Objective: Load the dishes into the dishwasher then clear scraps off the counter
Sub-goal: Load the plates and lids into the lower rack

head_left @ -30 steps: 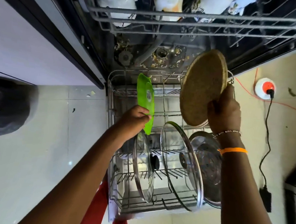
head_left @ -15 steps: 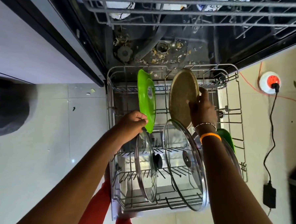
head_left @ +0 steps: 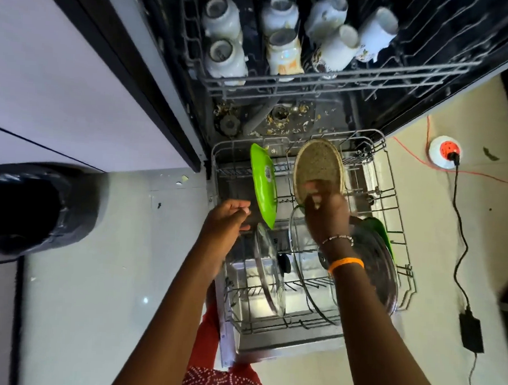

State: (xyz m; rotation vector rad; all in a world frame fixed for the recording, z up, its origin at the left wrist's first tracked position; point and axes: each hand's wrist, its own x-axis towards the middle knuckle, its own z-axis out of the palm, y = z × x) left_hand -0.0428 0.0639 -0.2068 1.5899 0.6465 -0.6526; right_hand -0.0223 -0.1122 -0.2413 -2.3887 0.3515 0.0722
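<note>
1. Head view: brown plate (head_left: 317, 166) now stands on edge in the lower rack (head_left: 393, 199), lowered since a second ago; right hand (head_left: 326, 213) still pinches its lower rim.
2. Left hand (head_left: 226, 217) has released the green plate (head_left: 263, 184) and hangs loosely curled, holding nothing; loading continues.

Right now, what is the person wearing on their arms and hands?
Both forearms are bare, with no sleeves or gloves. The right hand has a thin beaded bracelet at the wrist and an orange band just below it. The left hand and wrist show nothing worn.
</note>
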